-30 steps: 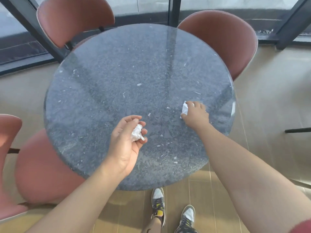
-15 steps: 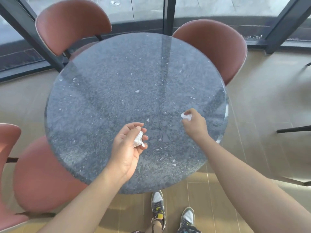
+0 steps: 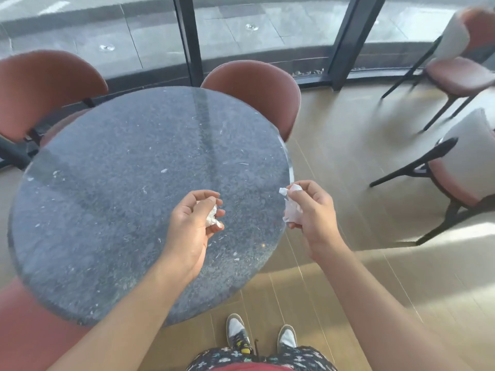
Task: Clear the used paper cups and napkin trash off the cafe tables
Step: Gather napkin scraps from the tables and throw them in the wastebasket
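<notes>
The left hand [image 3: 192,226] hangs palm-up over the near right part of the round table [image 3: 120,196]. Its fingers and thumb are curled in around a small white wad [image 3: 213,216]. The wad is a tight, roughly round lump with no clear long axis, and it sits against the fingertips, clear of the tabletop.

The right hand [image 3: 312,214] is level with the table's right rim, partly over the floor [image 3: 348,156]. Its fingers are curled and the thumb is pressed in, gripping a crumpled white napkin [image 3: 292,210]. This piece is longer than it is wide. Its long axis runs from the person outward, and its far end pokes out past the thumb and forefinger, pointing away and a little left toward the table. Its near end shows below the thumb, and the middle is hidden by the grip.

The two hands are near each other but apart, the palms half turned toward one another.

The tabletop is dark speckled stone with pale flecks in it — whether any are paper scraps I cannot tell. Red chairs stand around it, one at the far side [image 3: 254,87], one at the far left [image 3: 45,87] and one at the near left [image 3: 32,330]. Two more chairs [image 3: 463,170] stand well apart on the right, blurred. Shoes [image 3: 237,330] show at the bottom edge.
</notes>
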A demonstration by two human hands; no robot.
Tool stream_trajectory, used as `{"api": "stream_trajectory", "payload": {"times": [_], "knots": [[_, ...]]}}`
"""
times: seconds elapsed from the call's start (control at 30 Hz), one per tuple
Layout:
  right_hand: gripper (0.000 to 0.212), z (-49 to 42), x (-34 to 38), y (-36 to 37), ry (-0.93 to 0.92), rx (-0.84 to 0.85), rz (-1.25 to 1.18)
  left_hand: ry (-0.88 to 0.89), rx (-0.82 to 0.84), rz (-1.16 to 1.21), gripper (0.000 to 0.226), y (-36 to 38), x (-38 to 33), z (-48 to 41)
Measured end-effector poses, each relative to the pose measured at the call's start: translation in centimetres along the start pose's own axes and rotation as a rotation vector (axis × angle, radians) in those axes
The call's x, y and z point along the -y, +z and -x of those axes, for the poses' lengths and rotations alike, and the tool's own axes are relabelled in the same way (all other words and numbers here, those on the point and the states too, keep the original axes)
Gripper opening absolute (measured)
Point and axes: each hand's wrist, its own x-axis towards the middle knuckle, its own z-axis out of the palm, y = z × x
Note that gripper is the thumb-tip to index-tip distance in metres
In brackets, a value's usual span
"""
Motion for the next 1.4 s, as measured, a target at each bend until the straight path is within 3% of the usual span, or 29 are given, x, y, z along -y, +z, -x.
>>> {"api": "stream_trajectory", "payload": {"times": [0.3, 0.6, 0.77, 1.0, 1.1, 1.27, 1.4], "knots": [[0.016, 5.6, 0.3, -9.7, -0.069, -0.323, -0.148, 0.039, 0.274, -0.184, 0.017, 9.2, 2.1, 2.9], [0.019, 17.5, -0.9, -21.7, -0.137, -0.735, -0.33, 0.032, 0.654, -0.293, 0.018, 19.5, 7.1, 12.1], [0.013, 27.7, -3.0, -26.6, -0.206, -0.919, -0.431, -0.013, 0.9, -0.348, 0.031, 22.8, 11.1, 20.6], [0.015, 45.2, -7.6, -31.1, -0.245, -1.174, -0.516, -0.071, 1.21, -0.422, 0.016, 23.6, 17.1, 35.9], [0.016, 52.9, -9.8, -32.1, -0.257, -1.32, -0.533, -0.115, 1.339, -0.443, 0.01, 23.3, 20.0, 42.7], [0.015, 64.3, -13.8, -32.3, -0.24, -1.606, -0.6, -0.179, 1.556, -0.497, 0.026, 22.7, 24.2, 53.2], [0.024, 71.7, -16.0, -32.2, -0.266, -1.782, -0.679, -0.229, 1.726, -0.554, 0.024, 22.2, 27.3, 60.7]]}}
